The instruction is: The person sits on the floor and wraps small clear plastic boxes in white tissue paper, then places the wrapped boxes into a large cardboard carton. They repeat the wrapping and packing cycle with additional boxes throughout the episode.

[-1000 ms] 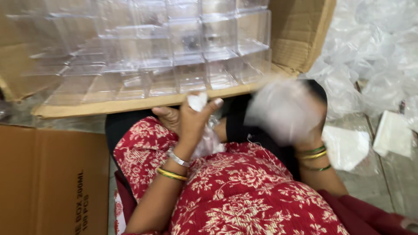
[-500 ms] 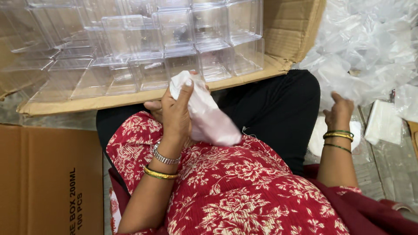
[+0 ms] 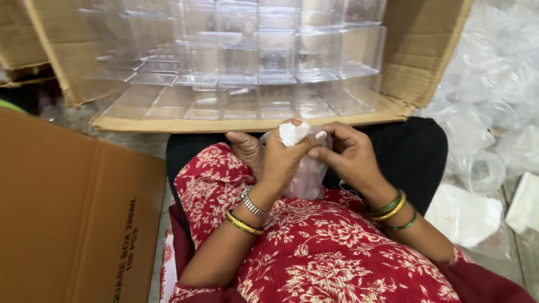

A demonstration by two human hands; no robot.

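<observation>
Your left hand [image 3: 281,157] is pinching its grip shut on the white top of a small clear plastic bag [image 3: 306,174], and your right hand [image 3: 348,154] is closing on the same edge from the other side. It is hanging over your lap, long axis near upright, mouth pointing up toward the carton of clear boxes [image 3: 252,67]. Uneven pulling could be tearing the thin film or letting it slip.
</observation>
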